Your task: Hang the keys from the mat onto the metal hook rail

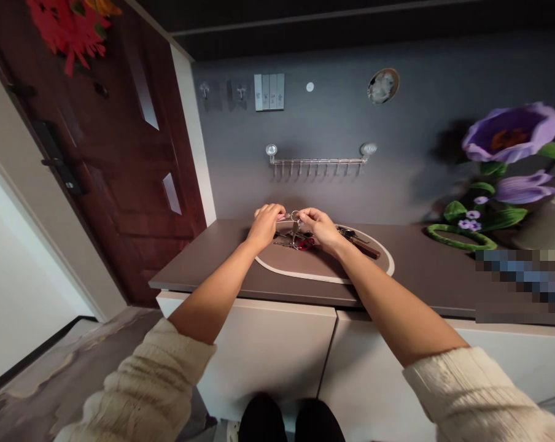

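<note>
Pinched a thin, round silver metal key ring (294, 215) with the fingertips of the right hand (320, 227), and closed the left hand (267, 223) on a small pink item (281, 217) just beside it. Held both hands close together but not touching, with the ring between them, above an oval brown mat with a pale border (300, 265). Dangled metal keys (296, 228) below the ring, over a red-trimmed loop (306, 244) among other metal pieces too small to tell. Lay to the right on the same mat, near dark keys (349, 233): a long brown holder (367, 248). Rested all this on a dark brown surface (204, 258) above white cabinet doors (268, 344). Stood at the far right: large purple fabric flowers with green leaves (514, 132). Hung on the grey wall behind: a clear rail with small hooks (318, 162). Showed at left: a dark red paneled door (121, 184).
</note>
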Action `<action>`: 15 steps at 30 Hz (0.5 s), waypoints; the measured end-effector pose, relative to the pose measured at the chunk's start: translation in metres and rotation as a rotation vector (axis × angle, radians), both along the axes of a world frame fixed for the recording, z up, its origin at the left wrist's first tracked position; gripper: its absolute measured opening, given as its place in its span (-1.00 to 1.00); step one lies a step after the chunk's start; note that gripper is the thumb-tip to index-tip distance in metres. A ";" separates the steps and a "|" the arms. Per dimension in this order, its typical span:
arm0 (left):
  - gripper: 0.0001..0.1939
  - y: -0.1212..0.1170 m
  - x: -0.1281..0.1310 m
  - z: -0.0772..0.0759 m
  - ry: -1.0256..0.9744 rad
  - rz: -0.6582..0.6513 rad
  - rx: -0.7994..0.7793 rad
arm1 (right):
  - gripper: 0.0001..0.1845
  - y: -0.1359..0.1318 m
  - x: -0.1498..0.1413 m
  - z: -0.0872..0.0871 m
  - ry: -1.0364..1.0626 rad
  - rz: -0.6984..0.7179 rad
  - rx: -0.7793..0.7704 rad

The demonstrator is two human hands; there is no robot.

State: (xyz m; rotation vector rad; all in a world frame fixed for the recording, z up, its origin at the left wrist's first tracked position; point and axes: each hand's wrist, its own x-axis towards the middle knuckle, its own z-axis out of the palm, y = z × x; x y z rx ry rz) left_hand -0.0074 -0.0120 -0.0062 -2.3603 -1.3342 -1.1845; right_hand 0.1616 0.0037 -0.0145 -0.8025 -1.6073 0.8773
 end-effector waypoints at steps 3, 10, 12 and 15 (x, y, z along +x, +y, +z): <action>-0.79 0.000 0.000 0.000 -0.005 0.051 0.001 | -0.66 -0.001 0.000 0.000 0.007 0.001 -0.006; -0.77 -0.002 0.002 -0.001 0.032 -0.010 -0.055 | -0.69 0.000 0.001 0.000 0.019 -0.057 0.056; -0.75 -0.004 0.003 0.000 0.022 -0.031 -0.050 | -0.69 0.000 0.001 0.000 0.036 -0.062 0.058; -0.71 -0.006 0.005 0.002 -0.031 -0.051 -0.069 | -0.68 -0.001 0.000 0.002 0.051 -0.065 0.067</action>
